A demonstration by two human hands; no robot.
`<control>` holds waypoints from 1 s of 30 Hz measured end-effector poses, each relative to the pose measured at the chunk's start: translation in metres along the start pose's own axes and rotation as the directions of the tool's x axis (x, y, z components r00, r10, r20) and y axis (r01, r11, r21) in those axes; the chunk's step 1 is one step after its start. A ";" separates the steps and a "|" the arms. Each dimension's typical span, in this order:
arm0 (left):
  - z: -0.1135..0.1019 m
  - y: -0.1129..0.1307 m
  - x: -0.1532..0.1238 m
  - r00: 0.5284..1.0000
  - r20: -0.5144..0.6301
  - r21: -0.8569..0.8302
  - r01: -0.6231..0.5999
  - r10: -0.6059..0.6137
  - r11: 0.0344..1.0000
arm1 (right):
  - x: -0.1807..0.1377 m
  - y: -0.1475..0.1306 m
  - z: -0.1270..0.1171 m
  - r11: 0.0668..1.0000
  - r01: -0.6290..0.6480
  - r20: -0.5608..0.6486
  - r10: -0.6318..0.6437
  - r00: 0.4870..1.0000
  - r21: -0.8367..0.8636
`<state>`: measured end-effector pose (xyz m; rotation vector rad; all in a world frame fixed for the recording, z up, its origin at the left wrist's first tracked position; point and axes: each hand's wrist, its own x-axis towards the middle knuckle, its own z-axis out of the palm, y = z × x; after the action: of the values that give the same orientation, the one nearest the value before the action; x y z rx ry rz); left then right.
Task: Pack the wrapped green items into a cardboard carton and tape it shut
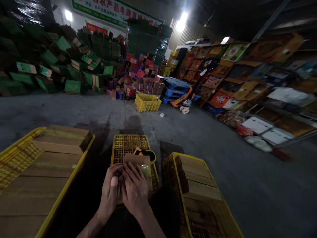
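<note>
My left hand (110, 191) and my right hand (134, 190) meet low in the middle, fingers curled together round the near edge of a small brown cardboard piece (138, 163). That piece lies on an upturned yellow plastic crate (123, 145) right in front of me. A dark round object with a yellow rim (148, 154) sits just beyond the cardboard on the same crate. What the fingers pinch beneath them is hidden.
A yellow crate (61, 191) stacked with flat cardboard stands at my left, another such yellow crate (213, 188) at my right. Across the grey concrete floor (223, 138) are a yellow basket (147, 102), blue pallets (174, 86), heaps of green boxes (61, 62) and shelves (260, 72) of folded cartons.
</note>
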<state>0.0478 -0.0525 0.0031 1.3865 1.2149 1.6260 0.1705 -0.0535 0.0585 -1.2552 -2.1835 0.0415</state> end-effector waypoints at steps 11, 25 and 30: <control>-0.009 -0.010 -0.015 0.963 0.266 0.201 -0.007 -0.047 0.980 | -0.082 0.057 -0.037 0.871 -0.408 -0.166 0.460 0.872 0.273; 0.001 -0.006 -0.020 0.978 0.131 -0.023 0.167 -0.163 0.986 | -0.044 0.021 -0.010 0.844 -0.387 -0.197 0.479 0.856 0.371; 0.006 -0.039 -0.023 0.936 0.043 -0.093 0.351 -0.348 0.932 | -0.035 0.021 0.003 0.969 -0.235 -0.177 0.246 0.953 0.080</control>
<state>0.0558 -0.0591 -0.0411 1.0546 1.2649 1.3926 0.1972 -0.0689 0.0321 -1.4263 -1.8504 0.0829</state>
